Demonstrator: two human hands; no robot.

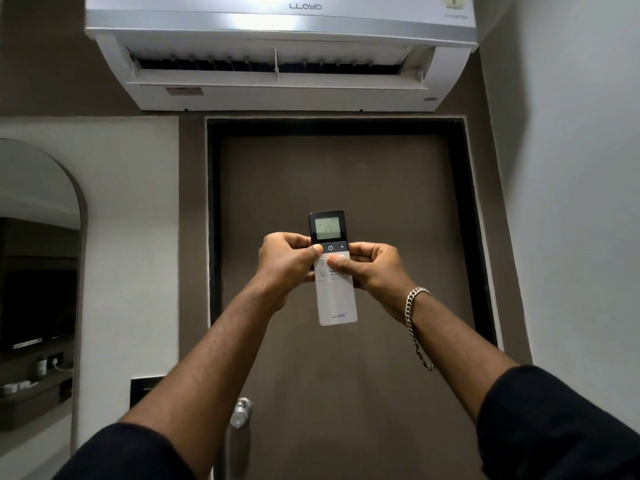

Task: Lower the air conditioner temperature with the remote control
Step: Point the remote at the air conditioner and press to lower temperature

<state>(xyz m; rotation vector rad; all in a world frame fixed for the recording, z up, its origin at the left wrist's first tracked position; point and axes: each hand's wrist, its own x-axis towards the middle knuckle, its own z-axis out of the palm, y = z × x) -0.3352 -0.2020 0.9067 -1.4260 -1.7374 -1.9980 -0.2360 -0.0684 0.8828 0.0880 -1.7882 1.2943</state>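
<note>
My right thumb covered the button beneath it on the remote control, so I could not tell which key it pressed. My left hand hid the remote's left edge and part of the two round buttons there. Their labels were too small to read. The air conditioner was cut off by the top edge. The mirror ran off the left edge, its reflected shelf items blurred.
</note>
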